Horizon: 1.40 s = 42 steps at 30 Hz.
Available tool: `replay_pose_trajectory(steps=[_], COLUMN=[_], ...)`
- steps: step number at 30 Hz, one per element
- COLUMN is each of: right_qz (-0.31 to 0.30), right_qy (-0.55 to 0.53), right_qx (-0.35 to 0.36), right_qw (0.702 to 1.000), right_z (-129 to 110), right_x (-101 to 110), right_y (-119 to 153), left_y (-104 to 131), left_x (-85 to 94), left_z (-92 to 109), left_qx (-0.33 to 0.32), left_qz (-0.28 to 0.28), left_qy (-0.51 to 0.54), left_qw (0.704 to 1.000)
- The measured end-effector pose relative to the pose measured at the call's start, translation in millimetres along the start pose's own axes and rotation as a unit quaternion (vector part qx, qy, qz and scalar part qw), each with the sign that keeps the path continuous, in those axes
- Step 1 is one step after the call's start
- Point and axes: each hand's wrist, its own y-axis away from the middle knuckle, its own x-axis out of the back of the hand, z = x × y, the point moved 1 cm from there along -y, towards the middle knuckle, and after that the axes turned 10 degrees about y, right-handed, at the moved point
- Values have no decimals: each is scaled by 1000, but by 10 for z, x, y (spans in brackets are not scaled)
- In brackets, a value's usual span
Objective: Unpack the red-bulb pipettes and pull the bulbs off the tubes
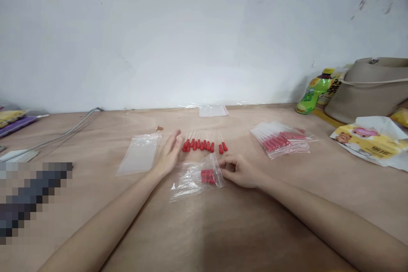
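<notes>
tbh the bag (188, 178) at lower centre of frame looks light, floppy, kinda slippery, so probably best grabbed by its right edge, where the right hand (241, 171) seems to pinch it, left hand (168, 153) loose and empty.

This looks like an improvised workspace, whether home or small workshop is unclear: clear plastic zip bags with red-ended sticks (280, 139) share a brown wood-look worktop (270, 229) with a green plastic drink bottle (310, 94), right, and a thin grey cable (76, 127), left, against a plain whitish wall (204, 29).
</notes>
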Motion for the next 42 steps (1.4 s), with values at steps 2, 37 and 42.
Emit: replay_pose_trajectory(steps=[2, 37, 42], right_qz=[-13, -41, -87], right_qy=[-5, -393, -287], right_qx=[20, -225, -169], right_qw=[1000, 890, 939], right_z=[-26, -9, 69], right_x=[5, -29, 355], right_y=[-4, 28, -7], left_y=[229, 569, 588], left_x=[-23, -125, -118], left_z=[65, 65, 65], left_qx=[-40, -146, -139], left_qz=[-110, -295, -300], left_qy=[-119, -360, -353], left_qw=[986, 873, 875])
